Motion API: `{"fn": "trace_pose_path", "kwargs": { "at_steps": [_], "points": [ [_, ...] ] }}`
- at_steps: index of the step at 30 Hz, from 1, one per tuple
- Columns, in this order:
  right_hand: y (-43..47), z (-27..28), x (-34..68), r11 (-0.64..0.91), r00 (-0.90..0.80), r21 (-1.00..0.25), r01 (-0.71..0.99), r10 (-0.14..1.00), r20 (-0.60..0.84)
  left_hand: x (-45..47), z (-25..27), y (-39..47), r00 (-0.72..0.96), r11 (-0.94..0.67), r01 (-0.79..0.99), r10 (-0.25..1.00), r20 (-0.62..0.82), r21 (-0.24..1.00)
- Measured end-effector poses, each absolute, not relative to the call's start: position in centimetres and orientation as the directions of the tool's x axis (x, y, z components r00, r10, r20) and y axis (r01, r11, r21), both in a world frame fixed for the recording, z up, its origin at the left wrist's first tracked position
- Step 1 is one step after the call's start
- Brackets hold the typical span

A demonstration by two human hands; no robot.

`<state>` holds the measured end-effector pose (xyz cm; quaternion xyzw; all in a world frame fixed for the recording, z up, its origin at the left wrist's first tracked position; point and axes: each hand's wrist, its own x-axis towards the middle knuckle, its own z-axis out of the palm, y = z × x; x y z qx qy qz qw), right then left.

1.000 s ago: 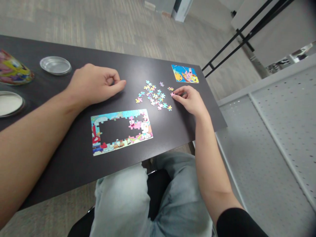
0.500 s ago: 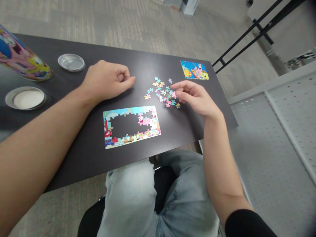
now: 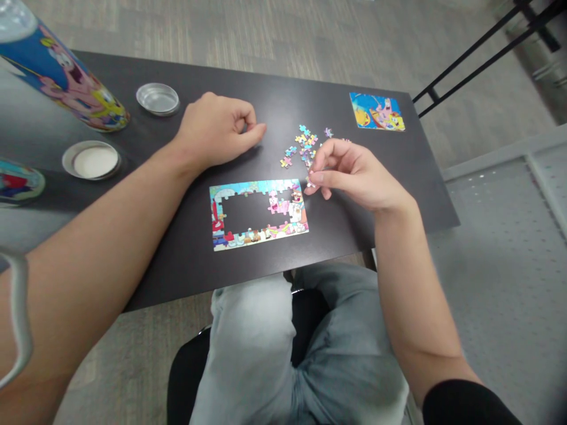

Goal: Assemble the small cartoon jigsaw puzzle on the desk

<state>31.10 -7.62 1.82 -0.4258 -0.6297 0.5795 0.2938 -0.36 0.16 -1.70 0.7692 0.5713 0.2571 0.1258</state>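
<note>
My right hand [image 3: 352,174] pinches a small puzzle piece [image 3: 310,180] between thumb and fingers, just off the right edge of a partly assembled jigsaw [image 3: 254,236]. Its cartoon border forms a rectangle, with a few joined pink and white pieces inside at the right and dark tabletop showing through the rest. Behind my right hand lies a pile of loose puzzle pieces [image 3: 306,140], partly hidden by it. My left hand [image 3: 219,130] rests on the table beyond the jigsaw's left part, fingers curled into a loose fist with nothing visible in it.
On the dark table [image 3: 266,260], a cartoon picture card [image 3: 377,112] lies at the far right. To the left stand a tall cartoon-printed can [image 3: 73,77], a metal lid [image 3: 157,98] and a round white-centred lid [image 3: 91,161]. Another printed can [image 3: 20,183] shows at the left edge.
My right hand has come away from the pile toward the jigsaw's right edge, with a piece in its fingertips. My left hand keeps its pose. The view has shifted left.
</note>
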Motion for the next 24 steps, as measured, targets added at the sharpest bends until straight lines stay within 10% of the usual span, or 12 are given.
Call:
{"fn": "trace_pose_path", "kwargs": {
  "at_steps": [24],
  "points": [
    [-9.0,2.3,29.5,-0.088,-0.669,-0.988,0.126,0.728,-0.15,0.1,-0.7,-0.3,0.245,-0.325,0.814,0.944,0.223,0.482]
  ]
}}
